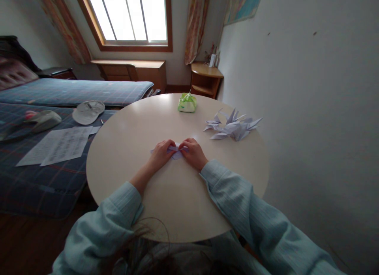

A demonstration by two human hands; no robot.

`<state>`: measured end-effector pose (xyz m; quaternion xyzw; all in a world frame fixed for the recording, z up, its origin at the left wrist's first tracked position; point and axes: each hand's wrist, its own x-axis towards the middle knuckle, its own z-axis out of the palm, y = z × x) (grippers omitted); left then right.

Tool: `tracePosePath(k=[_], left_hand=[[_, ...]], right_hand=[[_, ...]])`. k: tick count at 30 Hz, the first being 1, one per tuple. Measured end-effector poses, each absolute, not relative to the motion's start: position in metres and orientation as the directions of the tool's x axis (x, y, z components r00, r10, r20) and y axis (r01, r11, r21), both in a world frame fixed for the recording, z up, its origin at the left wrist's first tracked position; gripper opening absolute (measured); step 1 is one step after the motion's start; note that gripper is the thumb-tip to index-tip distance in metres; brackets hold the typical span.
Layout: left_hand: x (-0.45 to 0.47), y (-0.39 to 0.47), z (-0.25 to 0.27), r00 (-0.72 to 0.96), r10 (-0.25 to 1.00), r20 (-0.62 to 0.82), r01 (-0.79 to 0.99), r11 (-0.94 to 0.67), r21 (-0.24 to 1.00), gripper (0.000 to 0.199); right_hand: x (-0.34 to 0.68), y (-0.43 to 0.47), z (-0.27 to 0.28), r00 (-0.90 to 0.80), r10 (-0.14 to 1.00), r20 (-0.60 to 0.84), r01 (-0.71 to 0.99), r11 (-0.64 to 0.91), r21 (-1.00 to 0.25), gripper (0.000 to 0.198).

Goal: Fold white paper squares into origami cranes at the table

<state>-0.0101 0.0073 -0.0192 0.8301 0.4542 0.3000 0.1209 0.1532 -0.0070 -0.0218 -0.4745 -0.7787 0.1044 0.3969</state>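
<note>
While both forearms rest along the round table [124, 144], the folded paper [177, 155] lies near the centre of the frame, between the two hands and partly covered by their fingers. The left hand [163, 152] grips its left part, with a pale tip showing beyond the knuckles; the right hand [193, 151] pinches its right part, fingertips curled over the upper edge. Right of centre, well apart from the right hand, sits a cluster of pointed paper shapes [235, 129]. A green packet [187, 103] stands at upper centre.
</note>
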Motion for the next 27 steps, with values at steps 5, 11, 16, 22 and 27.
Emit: tracePosePath(k=[5, 11, 16, 22, 27], left_hand=[[-0.0103, 0.0075, -0.0195, 0.393, 0.839, 0.375, 0.675, -0.541, 0.503, 0.013], [-0.0102, 0.0075, -0.0200, 0.393, 0.831, 0.393, 0.655, -0.553, 0.515, 0.006], [-0.0106, 0.0067, -0.0188, 0.428, 0.818, 0.385, 0.650, -0.575, 0.497, 0.008], [-0.0101, 0.0056, -0.0172, 0.451, 0.814, 0.365, 0.660, -0.580, 0.478, 0.011], [-0.0106, 0.0044, -0.0162, 0.473, 0.803, 0.364, 0.635, -0.596, 0.491, 0.012]], right_hand=[[0.1535, -0.0062, -0.0239, -0.239, 0.818, 0.524, 0.648, 0.536, -0.541, 0.017], [0.1524, -0.0064, -0.0251, -0.266, 0.815, 0.515, 0.651, 0.545, -0.528, 0.016], [0.1517, -0.0076, -0.0236, -0.278, 0.819, 0.502, 0.649, 0.546, -0.530, 0.016], [0.1509, -0.0094, -0.0222, -0.297, 0.822, 0.487, 0.637, 0.550, -0.540, 0.015], [0.1491, -0.0133, -0.0180, -0.269, 0.823, 0.501, 0.651, 0.539, -0.535, 0.008]])
